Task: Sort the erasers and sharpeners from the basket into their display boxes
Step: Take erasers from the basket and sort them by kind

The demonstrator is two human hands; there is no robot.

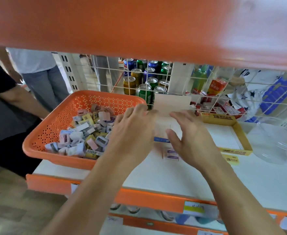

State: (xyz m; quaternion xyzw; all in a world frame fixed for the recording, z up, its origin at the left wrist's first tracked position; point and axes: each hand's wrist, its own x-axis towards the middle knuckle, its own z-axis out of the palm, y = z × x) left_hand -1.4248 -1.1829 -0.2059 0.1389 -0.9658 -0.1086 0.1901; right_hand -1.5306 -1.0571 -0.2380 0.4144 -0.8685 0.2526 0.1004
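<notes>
White shop shelf (156, 175) with an orange front edge carries everything, backed by a white wire grid (108, 77) with drink cans (139, 82) stacked beyond. Both hands hover close together over a blurred white cardboard display box (171, 102). The left hand (134, 131) and right hand (190, 138) have fingers spread and relaxed, gripping nothing I can see. Left of the left hand sits an orange perforated plastic basket (54, 126), heaped with small erasers and sharpeners (86, 133). Right of the right hand lies a shallow yellow cardboard display box (234, 151). Two wrapped erasers (172, 154) lie just beneath the right hand.
</notes>
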